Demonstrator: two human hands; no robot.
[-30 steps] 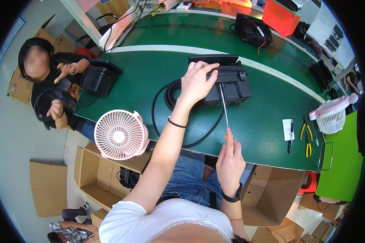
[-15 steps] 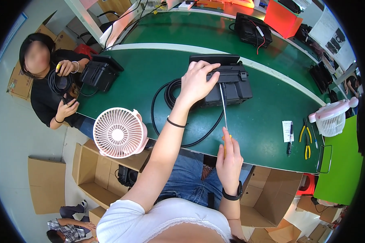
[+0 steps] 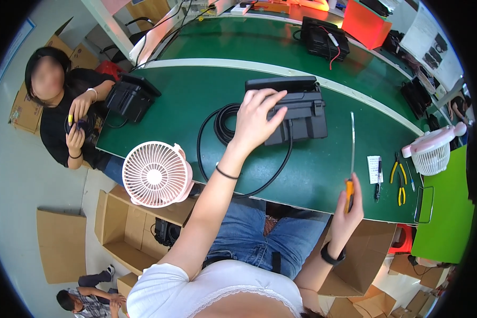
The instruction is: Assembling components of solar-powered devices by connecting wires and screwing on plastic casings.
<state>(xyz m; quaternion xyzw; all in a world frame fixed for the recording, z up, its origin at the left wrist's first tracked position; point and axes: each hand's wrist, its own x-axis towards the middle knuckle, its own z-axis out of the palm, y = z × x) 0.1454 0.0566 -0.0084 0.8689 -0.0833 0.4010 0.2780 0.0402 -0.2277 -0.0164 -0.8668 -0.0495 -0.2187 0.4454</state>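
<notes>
My left hand (image 3: 257,117) lies over the left part of a black plastic box (image 3: 307,121), its fingers spread and resting on the top. Behind the box stands a flat black panel (image 3: 297,83). A black cable (image 3: 274,182) runs from the box's front, loops across the bench and joins a coil (image 3: 220,123) beside my left wrist. To the right, apart from the box, my right hand (image 3: 350,212) is closed around the orange handle of a long screwdriver (image 3: 353,143). Its shaft points away from me over the green bench.
A pink fan (image 3: 153,175) stands at the bench's near left edge, another fan (image 3: 431,156) at the right. Pliers (image 3: 400,183), a pen (image 3: 379,180) and paper (image 3: 373,165) lie at right. At left, a co-worker (image 3: 53,106) handles cable near another black box (image 3: 128,99). Cardboard boxes (image 3: 124,222) stand below.
My right hand has carried the screwdriver away from the box's front, to the right. My left hand stays on the box, which has shifted slightly. The co-worker's hands have come together.
</notes>
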